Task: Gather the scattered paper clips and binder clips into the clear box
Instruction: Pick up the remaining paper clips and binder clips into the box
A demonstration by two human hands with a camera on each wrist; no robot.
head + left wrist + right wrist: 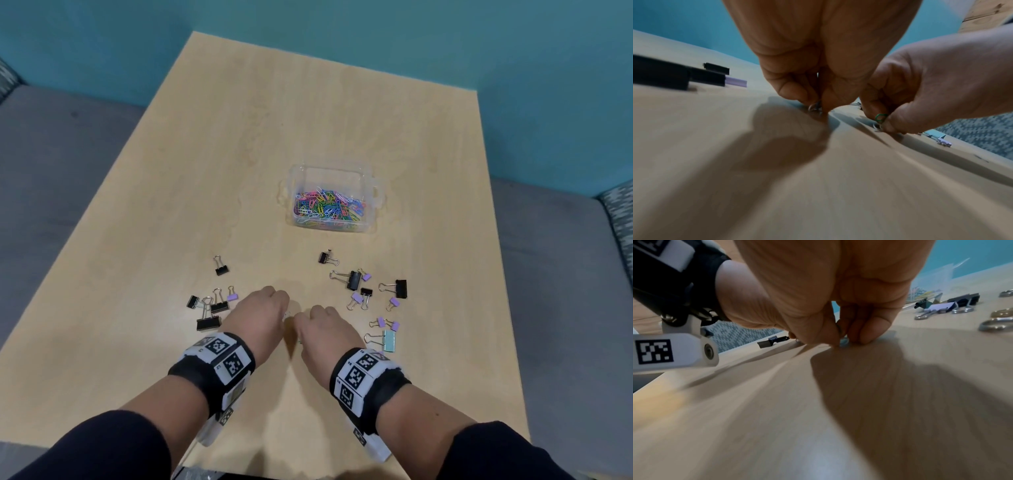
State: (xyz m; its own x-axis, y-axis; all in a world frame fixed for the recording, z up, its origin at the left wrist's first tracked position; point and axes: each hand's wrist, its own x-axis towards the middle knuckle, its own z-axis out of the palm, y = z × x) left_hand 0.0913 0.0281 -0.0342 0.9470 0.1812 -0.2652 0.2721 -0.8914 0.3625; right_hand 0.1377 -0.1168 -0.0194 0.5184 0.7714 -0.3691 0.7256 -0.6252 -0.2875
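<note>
Pinching thin, light, slippery paper clips (880, 119) flat off the table (239, 154), both the left hand (263, 315) and right hand (325, 329) curl fingertips under the wire edges.

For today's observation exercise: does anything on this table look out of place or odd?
Yes: binder clips lie scattered over the table on both sides of the hands, outside the clear box, which holds only coloured paper clips. Nothing looks damaged.

Box (331, 198) on bench (239, 137), paper clips (329, 205) inside. Binder clips (356, 281) scattered nearer, left and right of hands (260, 315), which meet between clusters.
</note>
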